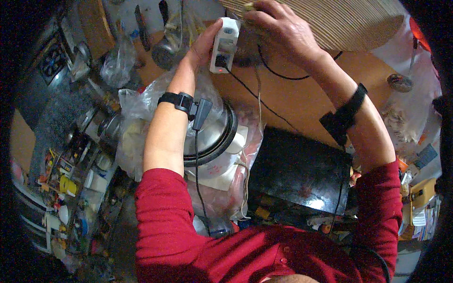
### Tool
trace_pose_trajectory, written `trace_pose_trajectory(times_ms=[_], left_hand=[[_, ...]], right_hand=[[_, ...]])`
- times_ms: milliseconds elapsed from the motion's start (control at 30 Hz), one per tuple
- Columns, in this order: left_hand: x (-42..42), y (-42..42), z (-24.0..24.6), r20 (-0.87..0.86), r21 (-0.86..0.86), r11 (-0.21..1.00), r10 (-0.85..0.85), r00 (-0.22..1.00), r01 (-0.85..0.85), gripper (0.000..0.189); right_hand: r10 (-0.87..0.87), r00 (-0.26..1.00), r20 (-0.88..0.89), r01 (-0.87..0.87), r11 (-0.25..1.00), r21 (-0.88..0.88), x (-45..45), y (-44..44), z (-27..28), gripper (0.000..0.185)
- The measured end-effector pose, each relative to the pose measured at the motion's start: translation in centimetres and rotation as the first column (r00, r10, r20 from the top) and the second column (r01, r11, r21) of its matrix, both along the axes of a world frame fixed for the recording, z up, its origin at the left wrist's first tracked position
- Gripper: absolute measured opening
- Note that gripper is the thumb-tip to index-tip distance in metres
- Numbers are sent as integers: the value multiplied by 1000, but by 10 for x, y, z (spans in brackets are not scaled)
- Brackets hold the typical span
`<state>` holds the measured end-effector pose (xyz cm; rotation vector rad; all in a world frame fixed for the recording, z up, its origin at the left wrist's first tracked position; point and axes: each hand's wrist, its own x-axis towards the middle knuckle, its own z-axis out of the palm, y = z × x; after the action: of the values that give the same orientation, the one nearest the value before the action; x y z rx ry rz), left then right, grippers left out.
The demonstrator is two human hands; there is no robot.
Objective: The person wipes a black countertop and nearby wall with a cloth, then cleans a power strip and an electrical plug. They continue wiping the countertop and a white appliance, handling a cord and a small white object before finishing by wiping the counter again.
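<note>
My left hand (207, 42) grips the left side of a white power strip (223, 46) held upright. A black plug (222, 61) sits in its lower end, beside a small lit red light, and a black cord (251, 90) runs down from it. To the right, my right hand (279, 28) has its fingers curled on a small pale-yellow thing (249, 6), too little shown to name. That hand is in front of a ribbed, woven-looking round mat or tray (336, 23). Both wrists wear black straps with devices.
Below the left forearm lies a round metal lid (212, 131) with a dark rim, partly under clear plastic bags (141, 99). A glossy black surface (300, 173) spans the middle. Kitchen clutter (67, 184) fills the left, with books (423, 219) at far right.
</note>
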<state>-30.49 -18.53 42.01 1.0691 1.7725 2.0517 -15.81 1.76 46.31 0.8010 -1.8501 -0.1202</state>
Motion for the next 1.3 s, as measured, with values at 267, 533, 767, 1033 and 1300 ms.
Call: trace_pose_trajectory(times_ms=[267,533,767,1033,1300], left_hand=[[0,13,1,16,34,999,-19,1000,19,59],[-14,20,3,13,49,998,27,1000,-27,61],[-20,14,-3,-80,37,990,137,987,-135,59],[-22,6,4,-126,-19,999,44,991,-47,65],[-8,16,5,-45,67,997,51,998,-48,58]], right_hand=[[-56,996,-69,72,965,251,-50,-31,0,50],[-85,996,-30,90,950,300,-67,-20,-12,44],[-266,962,65,226,904,364,-66,3,-26,31],[-67,996,61,68,998,-8,-50,5,-45,31],[-37,999,-2,36,981,188,-66,-21,-15,35]])
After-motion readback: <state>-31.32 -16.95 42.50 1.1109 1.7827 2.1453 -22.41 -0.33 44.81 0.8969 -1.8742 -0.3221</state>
